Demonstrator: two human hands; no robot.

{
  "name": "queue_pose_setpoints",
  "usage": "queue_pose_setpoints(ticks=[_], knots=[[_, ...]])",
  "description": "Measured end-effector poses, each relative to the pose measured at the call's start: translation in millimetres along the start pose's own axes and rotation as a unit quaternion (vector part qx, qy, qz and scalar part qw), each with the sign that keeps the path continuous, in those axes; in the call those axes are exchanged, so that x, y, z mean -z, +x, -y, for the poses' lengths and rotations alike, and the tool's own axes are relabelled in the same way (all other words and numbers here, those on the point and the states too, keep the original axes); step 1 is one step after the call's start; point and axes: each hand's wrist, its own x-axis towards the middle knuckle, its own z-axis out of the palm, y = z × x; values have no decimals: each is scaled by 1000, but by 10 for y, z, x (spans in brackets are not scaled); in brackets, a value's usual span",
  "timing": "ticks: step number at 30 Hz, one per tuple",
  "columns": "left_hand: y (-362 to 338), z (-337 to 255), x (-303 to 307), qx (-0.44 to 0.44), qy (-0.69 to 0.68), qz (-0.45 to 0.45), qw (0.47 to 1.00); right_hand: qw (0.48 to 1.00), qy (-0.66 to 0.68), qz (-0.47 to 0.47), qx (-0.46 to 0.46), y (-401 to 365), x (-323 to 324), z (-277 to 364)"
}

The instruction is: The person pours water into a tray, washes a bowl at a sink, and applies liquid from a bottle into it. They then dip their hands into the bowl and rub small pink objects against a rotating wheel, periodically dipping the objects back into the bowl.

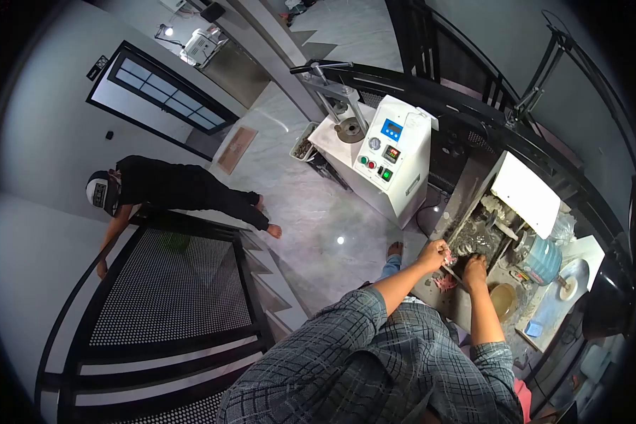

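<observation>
My left hand (434,255) is closed, with thumb and fingers pinched at the left edge of a grimy open work box (459,230). A small reddish and pale piece (448,259) shows at its fingertips, too small to name. My right hand (475,271) reaches down into the dark, wet-looking inside of the box, its fingers mostly hidden. Beneath my hands lie pink-red scraps (444,283). Clumps of pale residue (495,208) stick to the box's far inner side, below a raised white panel (526,194).
A brown bowl (502,302) and a blue translucent water jug (540,261) stand right of my hands, near a white board (552,311) with an oval dish. A white control machine (396,159) stands ahead. Another person (169,185) leans over the stair railing (169,283) at left.
</observation>
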Motion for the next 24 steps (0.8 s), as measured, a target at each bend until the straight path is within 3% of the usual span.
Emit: queue_pose_setpoints(ticks=[3, 5, 7, 9, 11, 13, 15, 18, 22, 24], knots=[[12, 19, -8, 7, -3, 8, 1000, 991, 128, 30, -23, 79, 92, 102], [-2, 3, -6, 3, 4, 8, 1000, 984, 170, -47, -12, 21, 205, 124], [-33, -62, -36, 6, -8, -6, 1000, 973, 228, 8, -40, -45, 580, 96], [-15, 3, -33, -14, -15, -1, 1000, 952, 284, -81, -77, -63, 498, 1], [-4, 0, -1, 13, 46, 7, 999, 949, 289, -100, -75, -75, 449, -64], [24, 79, 13, 33, -12, 13, 999, 940, 303, -121, -96, 30, 202, -137], [4, 24, 16, 32, 31, 15, 999, 925, 334, -152, -101, -23, 197, -119], [-18, -63, 2, 49, 46, 15, 998, 919, 349, -165, -80, -126, 339, -87], [-31, -77, 22, 49, 39, 36, 997, 917, 383, -96, -59, -61, 367, -112], [-34, -91, 11, 55, 36, 43, 997, 937, 315, -149, 30, -89, 407, -49]])
